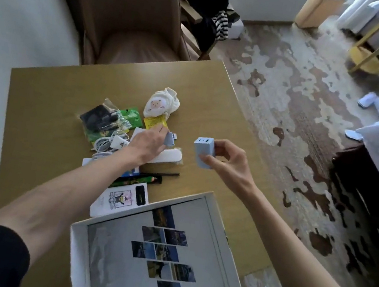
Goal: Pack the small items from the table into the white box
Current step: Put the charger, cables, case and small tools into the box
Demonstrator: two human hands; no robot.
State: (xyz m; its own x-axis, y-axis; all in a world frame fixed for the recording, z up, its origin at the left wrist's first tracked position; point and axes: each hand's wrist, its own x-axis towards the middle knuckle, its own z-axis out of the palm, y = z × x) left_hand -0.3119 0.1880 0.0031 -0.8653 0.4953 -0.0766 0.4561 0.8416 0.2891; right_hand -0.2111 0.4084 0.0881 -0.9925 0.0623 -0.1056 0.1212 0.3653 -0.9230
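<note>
Right hand (225, 158): raised above the table, fingers and thumb pinched around a pale blue charger cube (203, 152) — a smooth, blocky plastic body with rounded edges and ports on its upper face.
Left hand (149, 142): reached out low over the clutter, fingertips closed on a small grey-blue piece (169, 138) with a dark tip; what the piece is cannot be told.
White box (77, 257): open, shallow, square cardboard with stiff matte walls, sitting at the near edge of the table; a glossy sheet printed with a stair of dark photo tiles lies flat on its floor.
Table (47, 98): smooth tan wood-look top, square-cornered.
Small items: still on the table beyond the box — a crinkled clear bag (101, 119) holding something black, a green foil packet (131, 116), a yellow sachet (154, 122), a coiled white cable (107, 145), a long rounded white case (169, 157) beneath the left wrist, a slim dark strip with a thin black stick (149, 178), and a white card with a cartoon print (120, 200) touching the box's far wall.
Soft item: bunched cream cloth with a bear face (161, 105), at the far side of the group.
Sleeve: black knit, pushed up the left forearm.
</note>
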